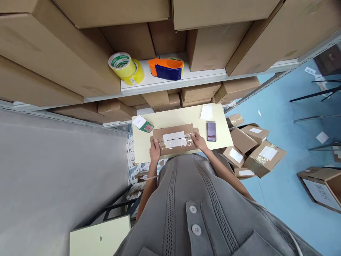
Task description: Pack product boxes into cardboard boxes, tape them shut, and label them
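Observation:
A flat brown cardboard parcel (174,137) with a white label and clear tape across it lies on a small pale yellow table (183,115). My left hand (155,149) grips the parcel's left end, fingers curled over its edge. At the right end, my right hand (199,141) presses down with its fingers laid over the top. A phone (211,131) lies just right of the parcel. A small white and green card (142,123) sits at the table's left corner, and a white slip (207,111) lies at the back.
On the shelf (170,83) behind the table stand yellow tape rolls (126,67) and an orange and blue tape dispenser (166,68), with large cartons around them. Several labelled parcels (250,149) are piled on the blue floor to the right. A grey wall is at left.

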`<state>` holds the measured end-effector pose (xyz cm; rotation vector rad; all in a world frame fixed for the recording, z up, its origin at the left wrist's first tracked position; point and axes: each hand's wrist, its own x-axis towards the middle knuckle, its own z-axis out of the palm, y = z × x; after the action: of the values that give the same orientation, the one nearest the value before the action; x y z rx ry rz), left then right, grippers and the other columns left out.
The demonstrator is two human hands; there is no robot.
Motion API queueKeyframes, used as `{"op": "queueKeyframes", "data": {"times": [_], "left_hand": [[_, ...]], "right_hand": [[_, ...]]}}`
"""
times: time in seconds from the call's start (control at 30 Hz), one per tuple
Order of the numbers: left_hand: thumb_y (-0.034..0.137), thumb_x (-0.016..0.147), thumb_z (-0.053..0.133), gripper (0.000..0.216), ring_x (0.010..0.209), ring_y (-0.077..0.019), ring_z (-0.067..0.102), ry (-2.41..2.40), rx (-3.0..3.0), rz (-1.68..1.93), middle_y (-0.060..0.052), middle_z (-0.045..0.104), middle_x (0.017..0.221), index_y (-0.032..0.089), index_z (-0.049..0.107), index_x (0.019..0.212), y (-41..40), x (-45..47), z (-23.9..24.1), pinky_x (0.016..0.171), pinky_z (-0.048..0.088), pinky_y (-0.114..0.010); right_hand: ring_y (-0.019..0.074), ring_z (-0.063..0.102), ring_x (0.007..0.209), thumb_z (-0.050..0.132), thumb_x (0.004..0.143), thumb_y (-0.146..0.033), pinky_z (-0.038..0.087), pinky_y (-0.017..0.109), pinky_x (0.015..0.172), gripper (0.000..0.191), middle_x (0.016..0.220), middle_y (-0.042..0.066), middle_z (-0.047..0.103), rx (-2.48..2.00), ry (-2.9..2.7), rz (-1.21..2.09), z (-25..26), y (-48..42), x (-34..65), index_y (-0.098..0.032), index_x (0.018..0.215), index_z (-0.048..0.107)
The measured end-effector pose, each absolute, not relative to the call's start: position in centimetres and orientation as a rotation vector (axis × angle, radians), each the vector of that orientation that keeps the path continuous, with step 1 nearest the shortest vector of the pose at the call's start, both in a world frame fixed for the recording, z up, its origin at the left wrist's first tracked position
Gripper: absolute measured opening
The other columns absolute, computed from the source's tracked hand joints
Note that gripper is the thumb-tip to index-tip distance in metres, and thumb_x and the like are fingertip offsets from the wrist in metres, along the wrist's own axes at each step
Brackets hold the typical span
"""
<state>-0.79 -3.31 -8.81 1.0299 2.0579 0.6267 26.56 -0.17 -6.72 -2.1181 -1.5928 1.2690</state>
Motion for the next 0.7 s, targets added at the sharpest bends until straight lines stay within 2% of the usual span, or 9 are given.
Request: {"op": "queueKeyframes", "data": {"times": [0.13,0.3,0.4,0.53,0.7], "left_hand": [[0.069,0.096,0.027,0.066,0.12,-0.0279,0.061,1.972,0.954,0.82,-0.014,0.068,0.125,0.02,0.064,0.119,-3.6,-1.3,-6.4,0.106,0.044,-0.043],[0.077,0.092,0.024,0.077,0.118,-0.0237,0.063,1.616,0.846,1.115,-0.011,0.064,0.135,0.021,0.063,0.128,-2.8,-0.4,-2.6,0.104,0.047,-0.037],[0.08,0.09,0.022,0.08,0.124,-0.0226,0.06,1.472,0.793,1.214,-0.009,0.062,0.138,0.023,0.063,0.129,-1.9,0.4,-1.4,0.107,0.045,-0.035],[0.082,0.088,0.015,0.087,0.129,-0.0243,0.056,1.385,0.75,1.288,-0.01,0.066,0.132,0.02,0.067,0.12,-1.0,1.0,-1.1,0.106,0.047,-0.037],[0.081,0.09,0.015,0.08,0.118,-0.025,0.064,1.293,0.709,1.275,-0.008,0.068,0.127,0.024,0.062,0.121,-0.9,0.7,-1.9,0.095,0.055,-0.041]], "right_hand": [[0.0335,0.062,0.116,0.026,0.095,-0.073,0.046,0.046,0.099,0.07,0.129,0.011,0.067,-1.976,-1.469,1.251,-3.4,-0.2,28.0,-0.026,0.134,0.06],[0.0299,0.052,0.132,0.028,0.094,-0.075,0.039,0.045,0.11,0.07,0.14,0.007,0.06,-1.761,-1.339,1.147,0.9,0.2,30.0,-0.027,0.134,0.06],[0.0268,0.052,0.131,0.023,0.094,-0.075,0.043,0.043,0.108,0.072,0.141,0.006,0.059,-1.585,-1.283,1.116,2.4,0.8,30.9,-0.027,0.137,0.056],[0.0264,0.058,0.125,0.013,0.094,-0.076,0.049,0.041,0.1,0.077,0.135,0.009,0.061,-1.506,-1.199,1.086,2.6,1.6,31.8,-0.025,0.136,0.053],[0.0266,0.06,0.123,0.008,0.093,-0.076,0.049,0.042,0.1,0.08,0.133,0.009,0.062,-1.459,-1.128,1.056,0.8,1.9,32.4,-0.025,0.132,0.056]]}}
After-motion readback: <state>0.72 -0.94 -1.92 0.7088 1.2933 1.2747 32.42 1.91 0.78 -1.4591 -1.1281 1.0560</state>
